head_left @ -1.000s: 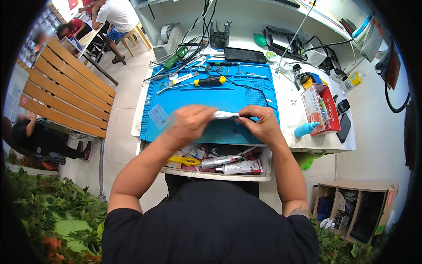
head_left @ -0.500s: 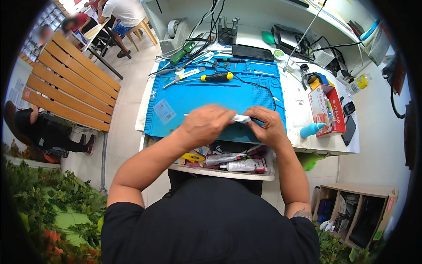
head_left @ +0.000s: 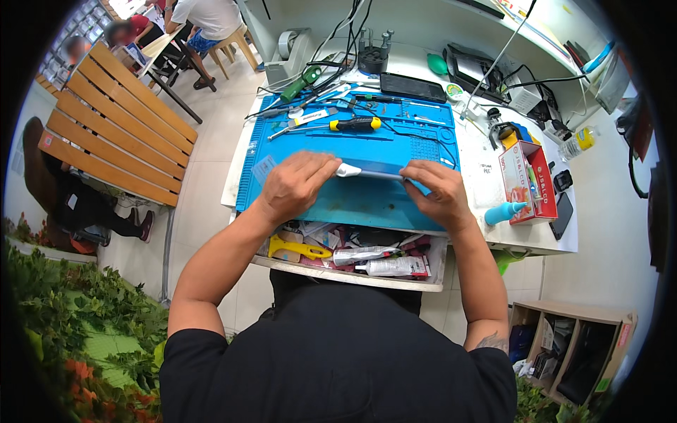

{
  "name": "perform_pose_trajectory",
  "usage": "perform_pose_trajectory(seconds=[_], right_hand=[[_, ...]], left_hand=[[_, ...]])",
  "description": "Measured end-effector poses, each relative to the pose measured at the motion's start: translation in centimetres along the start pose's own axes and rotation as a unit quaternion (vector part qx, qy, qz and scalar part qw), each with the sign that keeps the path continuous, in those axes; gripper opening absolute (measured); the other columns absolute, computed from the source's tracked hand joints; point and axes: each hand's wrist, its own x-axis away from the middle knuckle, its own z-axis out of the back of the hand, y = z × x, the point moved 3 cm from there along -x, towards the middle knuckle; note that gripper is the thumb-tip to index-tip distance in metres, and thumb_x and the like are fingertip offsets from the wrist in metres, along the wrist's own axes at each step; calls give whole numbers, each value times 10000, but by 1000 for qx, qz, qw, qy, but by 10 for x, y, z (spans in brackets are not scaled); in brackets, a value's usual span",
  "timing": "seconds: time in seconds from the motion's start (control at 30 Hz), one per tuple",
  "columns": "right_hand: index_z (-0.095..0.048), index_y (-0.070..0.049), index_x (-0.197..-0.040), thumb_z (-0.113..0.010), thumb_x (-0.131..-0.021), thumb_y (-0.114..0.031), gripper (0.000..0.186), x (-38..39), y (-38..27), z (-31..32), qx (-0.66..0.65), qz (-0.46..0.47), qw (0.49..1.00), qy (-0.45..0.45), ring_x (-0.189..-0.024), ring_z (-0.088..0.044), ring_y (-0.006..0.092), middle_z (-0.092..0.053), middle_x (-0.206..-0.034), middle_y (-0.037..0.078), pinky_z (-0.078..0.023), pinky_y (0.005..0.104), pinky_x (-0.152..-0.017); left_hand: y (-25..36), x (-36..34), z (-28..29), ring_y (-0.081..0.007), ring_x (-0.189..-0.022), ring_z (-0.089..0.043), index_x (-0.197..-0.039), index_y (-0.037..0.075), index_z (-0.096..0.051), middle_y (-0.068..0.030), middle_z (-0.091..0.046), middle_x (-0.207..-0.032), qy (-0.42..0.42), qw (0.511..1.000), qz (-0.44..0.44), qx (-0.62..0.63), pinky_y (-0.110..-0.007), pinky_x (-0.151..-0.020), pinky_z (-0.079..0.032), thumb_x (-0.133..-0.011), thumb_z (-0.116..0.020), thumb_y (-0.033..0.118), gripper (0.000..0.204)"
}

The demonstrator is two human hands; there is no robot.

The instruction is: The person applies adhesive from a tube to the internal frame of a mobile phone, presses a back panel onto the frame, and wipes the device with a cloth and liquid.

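Above the blue work mat (head_left: 338,204) my hands are raised, a short way apart. My left hand (head_left: 295,185) has its fingers closed on a small white wad (head_left: 346,170), which looks like tissue or cloth. A slim, flat grey object (head_left: 381,175), seen nearly edge-on like a phone, spans from the wad to my right hand (head_left: 438,192). The fingers and thumb of that hand pinch its right end. Farther up the mat lie a yellow-and-black screwdriver (head_left: 355,125) and several thin tools. A clear plastic packet (head_left: 264,170) is partly behind my left hand.
Below the mat an open drawer (head_left: 345,280) holds tubes and a yellow-handled tool (head_left: 299,248). On the right stand a light-blue bottle (head_left: 503,213) and a red-and-white box (head_left: 527,182). A black phone (head_left: 412,87) and cables are at the back. People sit at the far left.
My left hand has moved left, away from my right, and more of the slim grey object shows between them. The drawer's contents show more fully.
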Motion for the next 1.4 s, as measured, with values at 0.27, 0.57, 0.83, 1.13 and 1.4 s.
perform_pose_trajectory(seconds=[0.27,0.57,0.83,1.13,1.4], right_hand=[[-737,-58,-1058,-800,-879,-29,192,20,-11,-11,91,116,979,-140,-1102,-772,281,-738,-1073,81,-660,392,-885],[-742,-29,-1110,-756,-852,-41,258,14,-15,-9,112,107,957,-245,-1210,-704,298,-728,-1174,110,-625,400,-1005],[-710,4,-1350,-928,-882,-246,574,4,-20,-9,34,-59,981,-181,-1247,-664,385,-718,-1335,181,-558,479,-1096],[-528,-25,-1650,-1017,-806,-347,1028,5,-9,-19,56,-157,958,-232,-1283,-658,376,-718,-1384,168,-547,474,-1129],[-482,32,-1658,-1048,-759,-364,1133,18,-5,-17,-16,-174,973,-151,-1253,-641,376,-733,-1334,183,-542,475,-1120]], left_hand=[[19,35,0,-347,-1235,-803,-1284,22,-811,-155,-821,-1328,-41,999,-4,11,-422,-1006,-667,-890,-793,-8,395],[17,43,2,-341,-1250,-787,-1248,36,-824,-129,-818,-1314,-45,992,87,81,-421,-1032,-644,-940,-813,4,310],[-37,57,23,-133,-989,-730,-1235,-15,-825,-63,-792,-1093,109,863,414,266,-282,-866,-572,-1143,-723,109,185],[-20,40,22,-228,-1058,-810,-1324,57,-840,-140,-851,-1173,27,881,406,242,-335,-896,-639,-1059,-755,29,280],[26,34,2,-373,-1435,-692,-1383,75,-799,-165,-763,-1483,-97,975,180,89,-454,-1163,-584,-1008,-766,25,380]])
